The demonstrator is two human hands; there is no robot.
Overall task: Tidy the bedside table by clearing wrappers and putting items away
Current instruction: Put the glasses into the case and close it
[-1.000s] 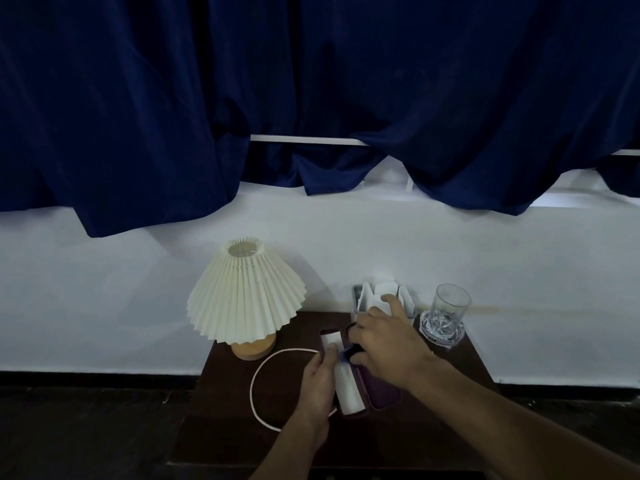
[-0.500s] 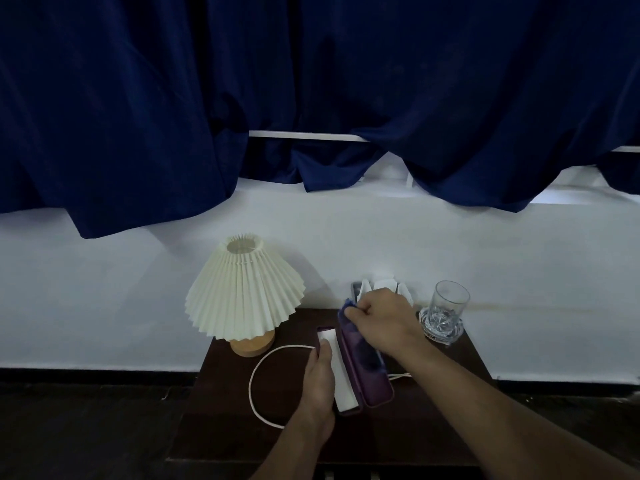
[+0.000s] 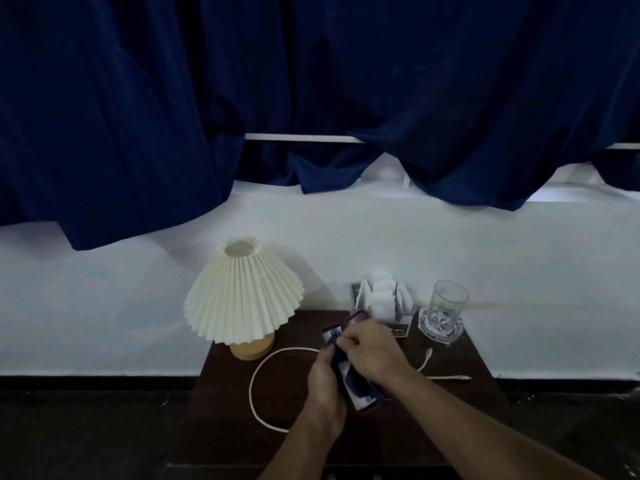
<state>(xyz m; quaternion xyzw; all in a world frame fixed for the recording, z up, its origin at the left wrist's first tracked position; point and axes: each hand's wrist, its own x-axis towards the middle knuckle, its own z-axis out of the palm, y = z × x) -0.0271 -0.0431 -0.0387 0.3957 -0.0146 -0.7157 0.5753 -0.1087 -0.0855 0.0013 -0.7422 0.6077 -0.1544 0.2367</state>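
- Down from the far end of the case half a second ago, the right hand (image 3: 372, 353) now sits over the middle of the open purple case (image 3: 363, 405). The blue cloth (image 3: 335, 339) it carried has come with it.
- Both forearms reach in from the bottom edge of the view, across the dark wooden bedside table (image 3: 225, 427).
- Left hand (image 3: 323, 386) holds the case by its left edge, fingers curled around it, thumb pointing up along the rim.
- Right hand's fingers are curled, pinching the blue cloth against the white-lined half of the case, just beside the left thumb.
- Purple case lies open at the centre of the table, its length running away from the camera and its far end showing past the knuckles. What lies under the hands cannot be made out.
- White cable (image 3: 254, 379) loops on the table to the left of the case and passes behind the hands. Its two plug ends lie to the right.
- Lamp (image 3: 242, 296) with a cream pleated shade and a round wooden base stands at the table's back left corner.
- Small holder (image 3: 381, 303) stuffed with white paper packets stands at the back edge, just beyond the case.
- Clear glass (image 3: 448, 304) stands upright on a cut-glass coaster (image 3: 440, 332) at the back right corner, near the holder but apart from it.
- White wall (image 3: 104, 306) rises behind the table, with a navy curtain (image 3: 311, 98) hanging over its upper part.
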